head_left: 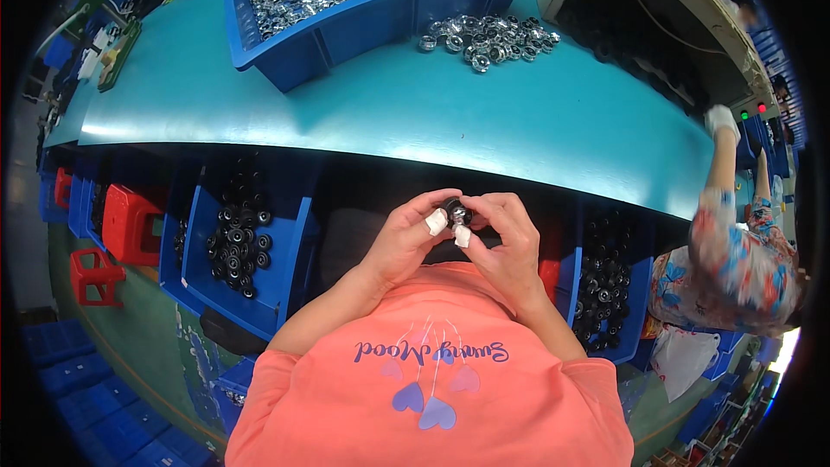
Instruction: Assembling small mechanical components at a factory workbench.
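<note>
1. Both hands are meeting just above the lap, in front of the tabletop's (415,112) near edge. The left hand (405,238) and right hand (508,242) are pinching one small part (456,210) between their fingertips, so both sets of fingers are closed on it.
2. A white wrap is covering the left thumb tip (437,221), and another is covering a right fingertip (462,237).
3. The part is looking round, dark and shiny, with a bright metal centre. Its finer detail is too small to tell.
4. Judging by the stock around, the work is looking part-way along. A small heap of silver rings (488,37) is lying loose on the tabletop, well beyond the hands.
5. Beside that heap, a blue plastic bin (346,26) is holding many more gleaming metal pieces.
6. Under the tabletop, a blue bin on the left (298,251) is holding black round pieces with a dull, rubbery look. It is only partly filled.
7. Another blue bin on the right (571,281) is holding similar black pieces.
8. The tabletop is smooth, teal and slightly glossy.
9. The person is wearing a coral shirt (432,380).
10. At the far right, another person in a patterned sleeve (726,251) is reaching up with a gloved hand (720,119).
</note>
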`<state>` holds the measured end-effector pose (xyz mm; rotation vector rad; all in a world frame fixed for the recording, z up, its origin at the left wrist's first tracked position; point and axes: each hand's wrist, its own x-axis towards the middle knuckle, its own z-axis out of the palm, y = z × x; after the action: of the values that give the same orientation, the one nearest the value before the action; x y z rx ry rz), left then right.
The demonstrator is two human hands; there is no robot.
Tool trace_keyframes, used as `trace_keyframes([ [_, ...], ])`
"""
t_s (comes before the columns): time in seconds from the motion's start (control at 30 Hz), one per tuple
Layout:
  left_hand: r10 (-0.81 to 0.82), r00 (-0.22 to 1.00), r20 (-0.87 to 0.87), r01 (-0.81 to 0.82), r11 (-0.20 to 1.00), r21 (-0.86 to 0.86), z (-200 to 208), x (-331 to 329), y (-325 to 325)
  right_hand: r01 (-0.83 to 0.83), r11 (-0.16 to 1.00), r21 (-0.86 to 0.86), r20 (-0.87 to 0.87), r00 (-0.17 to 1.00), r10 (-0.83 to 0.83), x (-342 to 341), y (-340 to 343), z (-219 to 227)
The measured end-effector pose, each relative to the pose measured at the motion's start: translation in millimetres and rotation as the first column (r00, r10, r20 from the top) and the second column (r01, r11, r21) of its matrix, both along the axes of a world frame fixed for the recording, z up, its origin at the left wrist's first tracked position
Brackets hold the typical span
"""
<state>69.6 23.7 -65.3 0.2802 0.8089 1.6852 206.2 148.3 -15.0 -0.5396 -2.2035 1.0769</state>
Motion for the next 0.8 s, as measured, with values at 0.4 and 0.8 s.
trace_keyframes([
  [0.4,-0.012,0.998,0.06,0.009,0.999,0.05,-2,-3,-3,0.009,0.993,0.121,-0.069,0.998,-0.001,3,9,-22],
  [0.8,0.022,1.0,-0.006,-0.022,0.997,-0.077,12,7,-5,0.022,0.987,0.157,0.051,0.998,-0.031,7,7,-27],
])
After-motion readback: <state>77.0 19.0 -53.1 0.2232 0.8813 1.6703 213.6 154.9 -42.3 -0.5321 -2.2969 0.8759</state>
